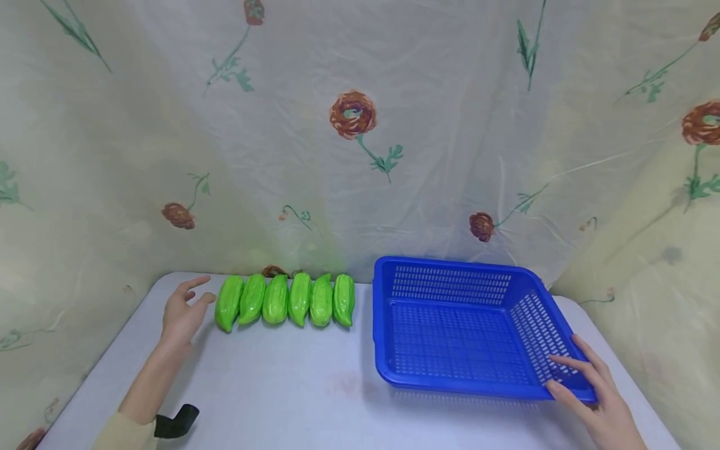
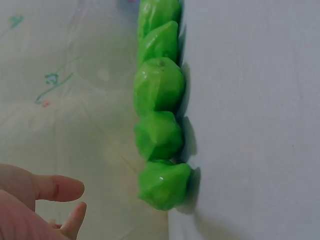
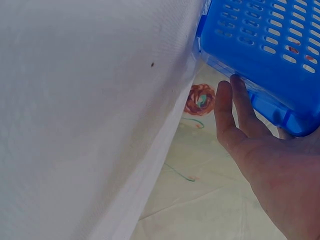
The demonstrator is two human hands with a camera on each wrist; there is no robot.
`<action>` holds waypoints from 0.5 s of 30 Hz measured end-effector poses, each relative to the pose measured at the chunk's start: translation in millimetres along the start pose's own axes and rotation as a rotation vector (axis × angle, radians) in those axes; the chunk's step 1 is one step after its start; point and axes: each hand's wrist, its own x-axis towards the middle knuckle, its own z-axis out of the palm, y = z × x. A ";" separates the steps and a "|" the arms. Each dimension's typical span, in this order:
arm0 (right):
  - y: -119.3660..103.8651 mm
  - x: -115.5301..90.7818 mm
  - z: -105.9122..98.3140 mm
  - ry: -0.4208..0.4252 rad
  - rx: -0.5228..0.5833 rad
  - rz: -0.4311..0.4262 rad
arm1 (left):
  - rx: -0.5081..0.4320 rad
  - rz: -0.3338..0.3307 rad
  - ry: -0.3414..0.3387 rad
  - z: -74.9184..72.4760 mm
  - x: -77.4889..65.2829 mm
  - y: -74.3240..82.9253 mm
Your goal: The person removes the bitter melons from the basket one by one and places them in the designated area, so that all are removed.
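Several glossy green ridged vegetables (image 1: 275, 300), long and tapered, lie side by side in a row at the table's back edge. My left hand (image 1: 183, 312) is just left of the leftmost one, fingers spread and holding nothing; a gap parts its thumb from the vegetable. In the left wrist view the same hand (image 2: 45, 200) shows beside the near end of the row. A blue plastic basket (image 1: 450, 385) with slotted walls stands on the right side of the table. Around its front right corner my right hand (image 1: 607, 400) rests with spread, fairly straight fingers; the right wrist view shows fingertips (image 3: 238, 82) at the rim.
The table (image 1: 270, 387) has a white cover. A flower-printed curtain (image 1: 292, 144) hangs behind it and along both sides. By the left sleeve (image 1: 126, 431) a black strap end (image 1: 177, 422) sticks out.
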 end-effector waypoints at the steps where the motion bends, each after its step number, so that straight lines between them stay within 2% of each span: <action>1: -0.2 -0.1 0.0 0.002 -0.003 0.001 | 0.020 0.015 0.008 0.5 -3.2 1.8; 4: -1.0 -0.4 -0.1 0.008 -0.009 -0.003 | 0.085 0.060 0.025 2.1 -13.3 7.3; 10: -1.9 -0.2 -1.2 -0.001 -0.010 0.005 | 0.193 0.149 0.003 2.8 -29.8 17.8; 15: -2.8 0.2 -7.1 -0.045 -0.032 0.057 | 0.233 0.289 0.027 3.5 -43.8 21.8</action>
